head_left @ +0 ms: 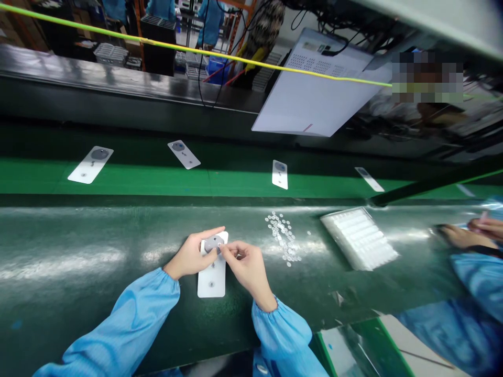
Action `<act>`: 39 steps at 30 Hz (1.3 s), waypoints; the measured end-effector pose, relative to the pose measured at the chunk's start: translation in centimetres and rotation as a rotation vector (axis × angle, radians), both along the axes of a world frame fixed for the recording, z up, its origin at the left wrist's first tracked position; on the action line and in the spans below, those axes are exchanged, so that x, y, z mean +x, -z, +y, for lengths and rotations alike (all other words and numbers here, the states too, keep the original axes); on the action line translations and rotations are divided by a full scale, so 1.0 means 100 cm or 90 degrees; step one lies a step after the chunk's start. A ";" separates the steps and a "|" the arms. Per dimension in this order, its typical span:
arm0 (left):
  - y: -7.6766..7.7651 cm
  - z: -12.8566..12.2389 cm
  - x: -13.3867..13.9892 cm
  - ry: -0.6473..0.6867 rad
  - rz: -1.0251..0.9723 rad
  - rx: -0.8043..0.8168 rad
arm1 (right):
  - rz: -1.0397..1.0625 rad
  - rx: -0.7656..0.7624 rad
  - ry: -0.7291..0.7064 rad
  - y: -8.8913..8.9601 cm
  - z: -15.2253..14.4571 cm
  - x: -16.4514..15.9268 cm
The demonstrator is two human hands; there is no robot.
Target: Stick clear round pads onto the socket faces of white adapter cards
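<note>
A flat white panel (212, 277) with rounded corners, shaped like a phone's back, lies on the green bench in front of me. Its upper part carries a grey oval patch. My left hand (192, 255) grips the panel's upper left side, thumb across the face and fingers along the edge. At the grey patch, the thumb and forefinger of my right hand (245, 264) are pinched together by the panel's right edge. Whatever small thing may be between those fingertips is too small to make out. Right of my hands lies a loose scatter of small clear discs (281, 235).
A white ribbed tray in clear wrap (359, 238) rests to the right. Behind the bench, a green conveyor belt (231, 180) carries several similar panels (91, 165). A white board (314, 84) hangs above. At far right are a co-worker's hands (467, 235); a green post slants nearby.
</note>
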State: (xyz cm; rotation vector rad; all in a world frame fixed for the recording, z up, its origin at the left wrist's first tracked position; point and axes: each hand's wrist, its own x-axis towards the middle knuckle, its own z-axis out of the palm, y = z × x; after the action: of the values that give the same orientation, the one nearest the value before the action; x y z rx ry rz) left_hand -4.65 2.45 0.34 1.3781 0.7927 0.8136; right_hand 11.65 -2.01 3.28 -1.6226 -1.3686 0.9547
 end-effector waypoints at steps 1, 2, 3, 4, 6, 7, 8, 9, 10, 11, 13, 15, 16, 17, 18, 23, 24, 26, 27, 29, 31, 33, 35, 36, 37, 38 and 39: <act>0.001 0.000 0.000 -0.001 -0.006 -0.011 | -0.009 0.001 -0.001 -0.001 0.001 0.000; 0.002 0.000 0.001 -0.004 -0.013 -0.017 | -0.022 0.002 -0.003 -0.002 0.002 0.000; 0.003 0.000 0.001 -0.008 -0.019 -0.022 | -0.036 0.003 -0.009 -0.003 0.003 0.001; 0.002 0.000 0.001 -0.011 -0.026 -0.027 | -0.048 0.000 -0.016 -0.003 0.004 0.002; 0.000 0.000 0.001 -0.013 -0.048 -0.050 | -0.068 -0.017 -0.031 -0.005 0.007 0.006; -0.001 0.000 0.000 -0.014 -0.064 -0.069 | -0.076 -0.028 -0.034 -0.006 0.009 0.008; -0.003 0.001 0.000 -0.015 -0.083 -0.092 | -0.082 -0.036 -0.032 -0.006 0.011 0.010; -0.004 0.001 -0.001 -0.017 -0.104 -0.113 | -0.084 -0.039 -0.024 -0.007 0.014 0.012; -0.005 0.001 -0.001 -0.022 -0.124 -0.132 | -0.082 -0.034 -0.011 -0.008 0.016 0.013; -0.006 0.001 -0.001 -0.029 -0.140 -0.145 | -0.073 -0.023 0.002 -0.008 0.018 0.014; -0.006 0.001 0.000 -0.050 -0.163 -0.163 | -0.019 -0.004 0.006 -0.008 0.018 0.014; -0.004 0.001 0.003 -0.080 -0.185 -0.184 | 0.060 -0.015 -0.018 -0.005 0.014 0.012; -0.003 0.001 0.005 -0.095 -0.200 -0.200 | 0.099 -0.033 -0.036 -0.002 0.010 0.011; -0.002 0.001 0.006 -0.111 -0.219 -0.217 | 0.130 -0.053 -0.052 0.001 0.005 0.009; 0.000 0.002 0.008 -0.129 -0.240 -0.235 | 0.149 -0.071 -0.072 0.004 -0.001 0.009; -0.001 0.005 0.009 -0.200 -0.329 -0.295 | 0.144 -0.137 -0.227 0.016 -0.024 0.009; -0.002 0.006 0.008 -0.199 -0.340 -0.291 | 0.134 -0.140 -0.237 0.017 -0.025 0.009; -0.004 0.008 0.006 -0.196 -0.358 -0.270 | 0.109 -0.129 -0.239 0.018 -0.025 0.007; -0.005 0.009 0.005 -0.198 -0.364 -0.260 | 0.095 -0.123 -0.242 0.018 -0.024 0.004; -0.005 0.013 0.002 -0.216 -0.367 -0.245 | 0.072 -0.124 -0.259 0.018 -0.019 -0.001; -0.004 0.018 -0.001 -0.259 -0.366 -0.239 | 0.050 -0.125 -0.281 0.015 -0.008 -0.002; -0.002 0.025 -0.005 -0.306 -0.385 -0.254 | 0.023 -0.104 -0.281 0.009 0.015 0.007; 0.000 0.031 -0.010 -0.317 -0.422 -0.297 | -0.005 -0.064 -0.239 -0.001 0.055 0.025; 0.001 0.033 -0.012 -0.305 -0.442 -0.322 | -0.014 -0.052 -0.208 -0.008 0.080 0.035; 0.002 0.034 -0.014 -0.285 -0.458 -0.343 | -0.029 -0.051 -0.181 -0.014 0.108 0.045; 0.002 0.035 -0.015 -0.260 -0.467 -0.357 | -0.047 -0.057 -0.166 -0.022 0.138 0.053; 0.003 0.035 -0.015 -0.231 -0.470 -0.362 | -0.079 -0.068 -0.159 -0.028 0.166 0.059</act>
State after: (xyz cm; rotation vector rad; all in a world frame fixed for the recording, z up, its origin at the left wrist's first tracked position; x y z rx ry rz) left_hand -6.16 5.95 0.08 0.3689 0.6122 1.1668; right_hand 17.53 14.62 6.12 -1.6390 -1.6594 1.1024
